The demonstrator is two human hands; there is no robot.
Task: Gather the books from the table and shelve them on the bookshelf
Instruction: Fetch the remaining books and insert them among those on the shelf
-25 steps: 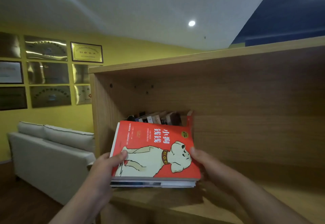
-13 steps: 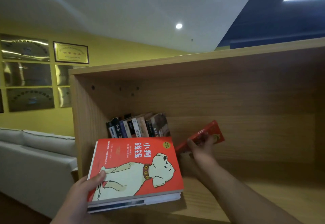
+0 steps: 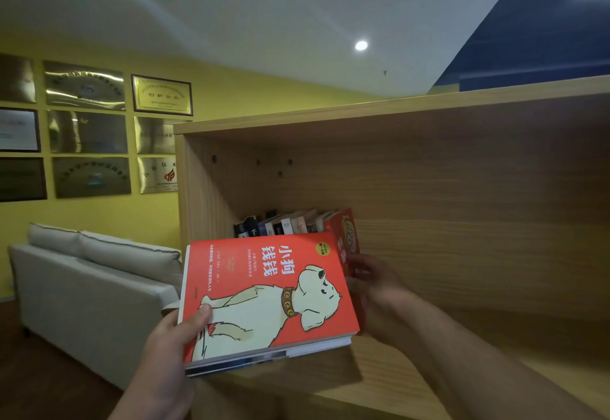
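Observation:
My left hand (image 3: 175, 347) grips a small stack of books (image 3: 264, 300) at its near-left corner, thumb on the top red cover with a white dog. The stack hovers flat over the front edge of the wooden bookshelf (image 3: 462, 188). Inside the shelf, my right hand (image 3: 373, 277) holds a second red book (image 3: 345, 238) upright against the right end of a row of standing books (image 3: 284, 225). The stack hides the lower part of that row.
A grey sofa (image 3: 85, 284) stands left of the bookshelf against a yellow wall hung with framed plaques (image 3: 161, 94). The shelf board (image 3: 412, 380) runs bare to the right of my right arm.
My right hand has swung the second red book from a tilted pose out to the right up against the row. The stack in my left hand has risen a little.

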